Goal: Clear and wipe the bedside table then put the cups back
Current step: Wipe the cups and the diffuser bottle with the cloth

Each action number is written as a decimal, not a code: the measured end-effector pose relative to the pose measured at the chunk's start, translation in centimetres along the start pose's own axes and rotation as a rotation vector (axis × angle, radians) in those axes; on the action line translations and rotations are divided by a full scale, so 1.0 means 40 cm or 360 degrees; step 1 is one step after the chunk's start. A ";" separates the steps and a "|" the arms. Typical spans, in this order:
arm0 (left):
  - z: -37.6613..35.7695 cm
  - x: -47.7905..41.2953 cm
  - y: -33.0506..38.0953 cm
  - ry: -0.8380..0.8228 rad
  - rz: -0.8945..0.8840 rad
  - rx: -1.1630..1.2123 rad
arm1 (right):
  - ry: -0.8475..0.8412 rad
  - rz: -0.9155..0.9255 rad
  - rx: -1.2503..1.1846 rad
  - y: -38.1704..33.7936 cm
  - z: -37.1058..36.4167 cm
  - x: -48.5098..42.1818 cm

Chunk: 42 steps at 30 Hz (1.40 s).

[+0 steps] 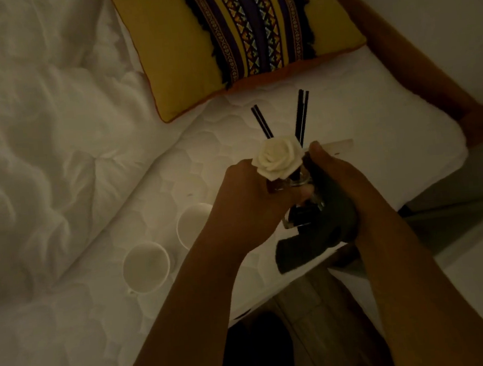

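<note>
My left hand (247, 197) grips a glass reed diffuser bottle (302, 215) over the edge of the bed; a white rose (276, 157) and several black sticks (301, 112) stand out of its neck. My right hand (334, 179) presses a dark cloth (324, 228) against the bottle's right side, and a flap of the cloth hangs below. Two white cups lie on the mattress to the left: one (146, 267) nearer me, the other (191, 223) partly hidden behind my left wrist.
A yellow cushion with a patterned purple stripe (237, 32) lies at the head of the bed. A rumpled white duvet (39, 143) covers the left. A wooden bed frame (417, 56) runs along the right. Floor and dark shapes show below the mattress edge.
</note>
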State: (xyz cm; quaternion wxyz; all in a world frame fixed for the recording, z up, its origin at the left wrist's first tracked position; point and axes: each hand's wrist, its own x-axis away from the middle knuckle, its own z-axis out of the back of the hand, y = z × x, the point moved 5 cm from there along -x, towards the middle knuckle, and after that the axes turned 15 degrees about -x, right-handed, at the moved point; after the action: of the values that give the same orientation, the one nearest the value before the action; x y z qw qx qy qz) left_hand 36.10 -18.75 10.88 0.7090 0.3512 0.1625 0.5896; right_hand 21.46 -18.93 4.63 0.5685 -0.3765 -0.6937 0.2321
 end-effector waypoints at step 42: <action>-0.257 -0.063 -0.245 0.0686 0.0555 0.0184 | 0.0669 0.0454 0.0184 0.272 0.076 0.090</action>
State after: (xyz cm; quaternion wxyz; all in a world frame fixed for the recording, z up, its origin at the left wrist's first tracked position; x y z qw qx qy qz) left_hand 35.90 -18.56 -3.54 0.5247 0.2802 0.2801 0.7535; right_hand 21.08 -9.15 -2.06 0.6823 -0.4774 -0.4857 0.2657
